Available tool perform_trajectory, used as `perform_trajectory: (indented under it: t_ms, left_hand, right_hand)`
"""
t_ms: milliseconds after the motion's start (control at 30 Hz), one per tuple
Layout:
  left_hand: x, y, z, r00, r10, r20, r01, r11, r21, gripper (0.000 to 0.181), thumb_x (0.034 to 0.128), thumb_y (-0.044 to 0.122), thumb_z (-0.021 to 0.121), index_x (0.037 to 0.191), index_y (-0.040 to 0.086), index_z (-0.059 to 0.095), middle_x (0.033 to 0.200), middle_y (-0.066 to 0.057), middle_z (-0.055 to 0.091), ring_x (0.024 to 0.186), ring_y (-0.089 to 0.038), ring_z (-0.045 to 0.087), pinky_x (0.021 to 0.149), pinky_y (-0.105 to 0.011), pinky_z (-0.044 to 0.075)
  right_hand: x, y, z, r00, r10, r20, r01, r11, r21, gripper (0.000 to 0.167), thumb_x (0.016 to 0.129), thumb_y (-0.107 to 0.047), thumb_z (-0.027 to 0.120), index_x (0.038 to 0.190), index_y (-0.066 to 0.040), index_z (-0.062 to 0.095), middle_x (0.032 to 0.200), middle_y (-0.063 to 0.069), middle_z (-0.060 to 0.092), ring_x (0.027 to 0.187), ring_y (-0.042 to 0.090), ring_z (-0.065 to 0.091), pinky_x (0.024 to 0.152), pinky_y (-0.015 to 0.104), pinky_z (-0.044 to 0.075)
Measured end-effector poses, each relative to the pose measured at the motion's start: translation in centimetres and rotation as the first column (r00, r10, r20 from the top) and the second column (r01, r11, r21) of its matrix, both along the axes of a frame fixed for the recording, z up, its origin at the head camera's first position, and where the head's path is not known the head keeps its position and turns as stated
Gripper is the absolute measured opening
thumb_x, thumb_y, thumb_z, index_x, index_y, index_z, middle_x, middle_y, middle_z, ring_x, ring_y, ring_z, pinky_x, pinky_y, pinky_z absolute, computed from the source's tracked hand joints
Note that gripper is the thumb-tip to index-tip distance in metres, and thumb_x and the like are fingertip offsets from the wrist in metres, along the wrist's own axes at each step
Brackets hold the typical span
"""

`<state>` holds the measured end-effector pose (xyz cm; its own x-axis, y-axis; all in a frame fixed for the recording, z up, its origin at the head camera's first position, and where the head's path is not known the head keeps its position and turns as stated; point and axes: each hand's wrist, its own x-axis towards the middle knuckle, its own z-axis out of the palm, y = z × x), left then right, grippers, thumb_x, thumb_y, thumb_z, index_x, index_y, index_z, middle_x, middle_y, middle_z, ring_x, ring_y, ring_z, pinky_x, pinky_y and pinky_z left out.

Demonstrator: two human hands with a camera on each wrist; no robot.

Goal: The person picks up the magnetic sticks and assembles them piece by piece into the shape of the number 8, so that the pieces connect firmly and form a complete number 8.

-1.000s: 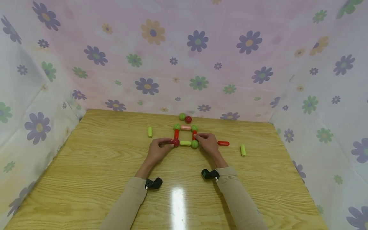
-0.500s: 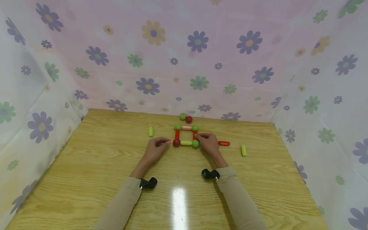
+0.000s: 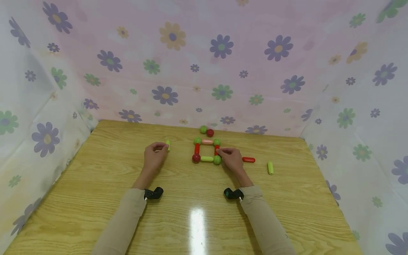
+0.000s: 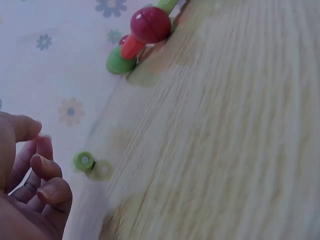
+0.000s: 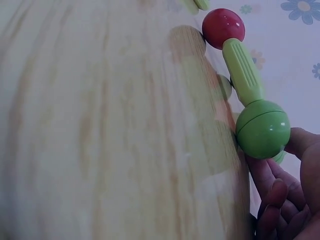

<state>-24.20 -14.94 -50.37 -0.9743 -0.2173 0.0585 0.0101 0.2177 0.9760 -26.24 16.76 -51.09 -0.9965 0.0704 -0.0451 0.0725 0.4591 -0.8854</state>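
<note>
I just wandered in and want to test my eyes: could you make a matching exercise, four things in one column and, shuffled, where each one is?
1. Pink stick
2. Left hand
3. Separate red stick
4. Right hand

A. Touching the square on its right side
B. Far side of the square
C. Lying loose on the table
D. Beside a loose green stick

Pairs: 1-B, 2-D, 3-C, 4-A

Left hand (image 3: 154,156) (now leftward) near green stick (image 3: 168,146)
</note>
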Motion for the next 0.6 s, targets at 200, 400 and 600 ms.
perform_trajectory:
  t_ms: [200, 400, 600]
  left_hand:
    - [-1.1, -0.9, -0.2, 0.999, 0.019, 0.026, -0.018, 0.999, -0.034, 0.027, 0.0964, 0.024, 0.072, 0.107, 0.000, 0.069, 0.092, -0.010, 0.066, 0.078, -0.018, 0.060, 0.066, -0.026, 0.049]
    - [-2.2, -1.1, -0.2, 0.994, -0.027, 0.108, 0.041, 0.991, -0.130, 0.040, 0.0954, 0.033, 0.073, 0.116, 0.000, 0.066, 0.105, -0.017, 0.068, 0.090, -0.026, 0.063, 0.077, -0.035, 0.052]
    - [-2.8, -0.8, -0.2, 0.986, -0.020, 0.165, 0.042, 0.990, -0.131, 0.043, 0.0912, 0.032, 0.077, 0.116, -0.001, 0.065, 0.110, -0.018, 0.066, 0.097, -0.030, 0.063, 0.083, -0.042, 0.054]
  right_hand:
    - [0.0, 0.0, 0.0, 1.000, -0.007, -0.010, 0.007, 1.000, -0.014, 0.035, 0.095, -0.036, 0.073, 0.112, -0.007, 0.078, 0.114, 0.014, 0.074, 0.102, 0.027, 0.067, 0.079, 0.031, 0.049]
    - [-0.1, -0.1, -0.2, 1.000, -0.013, -0.012, 0.013, 1.000, -0.006, 0.035, 0.095, -0.036, 0.072, 0.113, -0.007, 0.078, 0.116, 0.013, 0.074, 0.102, 0.026, 0.067, 0.077, 0.029, 0.049]
    - [-0.1, 0.0, -0.3, 1.000, -0.017, -0.005, 0.017, 1.000, -0.010, 0.036, 0.095, -0.036, 0.073, 0.114, -0.006, 0.078, 0.116, 0.014, 0.074, 0.104, 0.027, 0.067, 0.080, 0.032, 0.050]
